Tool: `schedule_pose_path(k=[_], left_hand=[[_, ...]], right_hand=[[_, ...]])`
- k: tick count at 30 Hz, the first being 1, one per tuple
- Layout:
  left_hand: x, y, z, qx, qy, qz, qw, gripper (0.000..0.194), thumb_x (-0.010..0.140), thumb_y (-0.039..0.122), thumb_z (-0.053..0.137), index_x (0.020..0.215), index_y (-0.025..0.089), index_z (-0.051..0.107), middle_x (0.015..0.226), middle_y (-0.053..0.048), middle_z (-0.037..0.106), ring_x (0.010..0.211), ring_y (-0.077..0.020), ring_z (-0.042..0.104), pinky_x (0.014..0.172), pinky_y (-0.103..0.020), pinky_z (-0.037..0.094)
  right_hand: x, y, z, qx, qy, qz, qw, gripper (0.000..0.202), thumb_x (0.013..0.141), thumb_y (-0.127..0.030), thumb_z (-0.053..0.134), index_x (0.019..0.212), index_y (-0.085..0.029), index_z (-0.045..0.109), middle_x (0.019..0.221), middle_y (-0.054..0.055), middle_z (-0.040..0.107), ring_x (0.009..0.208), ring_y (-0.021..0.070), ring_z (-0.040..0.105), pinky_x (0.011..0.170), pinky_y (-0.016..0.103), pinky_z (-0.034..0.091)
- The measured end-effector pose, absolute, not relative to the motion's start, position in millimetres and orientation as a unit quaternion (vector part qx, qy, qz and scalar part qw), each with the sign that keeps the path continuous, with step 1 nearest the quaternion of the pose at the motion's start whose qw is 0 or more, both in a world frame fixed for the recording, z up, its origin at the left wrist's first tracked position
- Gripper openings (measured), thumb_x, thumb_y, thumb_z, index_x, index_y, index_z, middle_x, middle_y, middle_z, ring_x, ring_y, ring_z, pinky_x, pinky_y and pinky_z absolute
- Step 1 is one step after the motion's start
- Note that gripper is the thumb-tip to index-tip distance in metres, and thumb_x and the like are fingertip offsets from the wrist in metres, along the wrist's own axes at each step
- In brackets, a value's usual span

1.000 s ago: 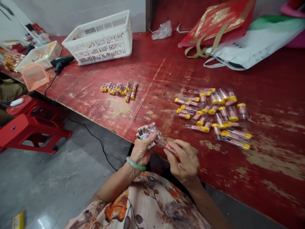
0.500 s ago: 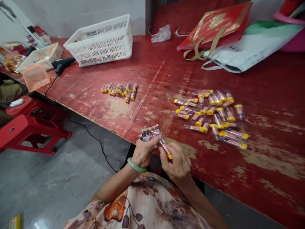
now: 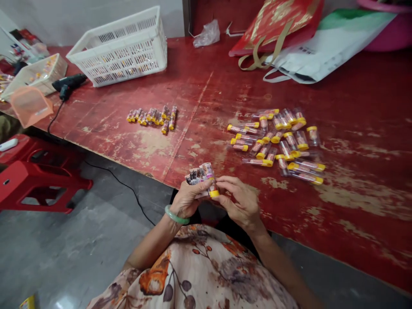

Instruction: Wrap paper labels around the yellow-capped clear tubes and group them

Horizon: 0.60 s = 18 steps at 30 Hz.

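My left hand is closed on a fanned stack of printed wrappers and a yellow-capped tube, its thumb lying across them. Pinched fingers of my right hand meet the right side of this tube near its yellow cap. The tube stands nearly upright against the wrappers, and print covers its upper part. Several clear tubes with yellow caps lie scattered on the red table to the right. A smaller group of printed tubes lies farther left.
A white plastic basket stands at the back left, beside a black heat gun with a cord. An orange basket and a cream tray are farther left. Bags lie at the back right. Red stools stand below left.
The tube in my hands has turned from slanted to nearly upright and now lies against the wrappers. My right hand's fingers have shifted along its side. The whole view has shifted slightly.
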State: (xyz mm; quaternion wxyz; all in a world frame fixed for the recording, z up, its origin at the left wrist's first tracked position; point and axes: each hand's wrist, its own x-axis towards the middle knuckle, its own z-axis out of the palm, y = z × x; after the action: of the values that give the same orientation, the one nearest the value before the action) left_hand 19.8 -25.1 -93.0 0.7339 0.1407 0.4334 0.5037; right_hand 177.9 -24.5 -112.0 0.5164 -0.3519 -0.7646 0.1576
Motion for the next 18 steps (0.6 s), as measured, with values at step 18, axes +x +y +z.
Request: schedule_pose_path(k=[18], left_hand=[[26, -34, -88, 0.162, 0.432, 0.485, 0.743, 0.042, 0.047, 0.024, 0.092, 0.081, 0.01, 0.072, 0.078, -0.004, 0.071, 0.068, -0.0134, 0.064, 0.064, -0.025, 0.053]], right_hand=[[161, -40, -116, -0.385, -0.697, 0.08, 0.599, 0.026, 0.078, 0.0, 0.062, 0.096, -0.018, 0.068, 0.092, 0.007, 0.071, 0.08, 0.0163, 0.068, 0.067, 0.028, 0.057]])
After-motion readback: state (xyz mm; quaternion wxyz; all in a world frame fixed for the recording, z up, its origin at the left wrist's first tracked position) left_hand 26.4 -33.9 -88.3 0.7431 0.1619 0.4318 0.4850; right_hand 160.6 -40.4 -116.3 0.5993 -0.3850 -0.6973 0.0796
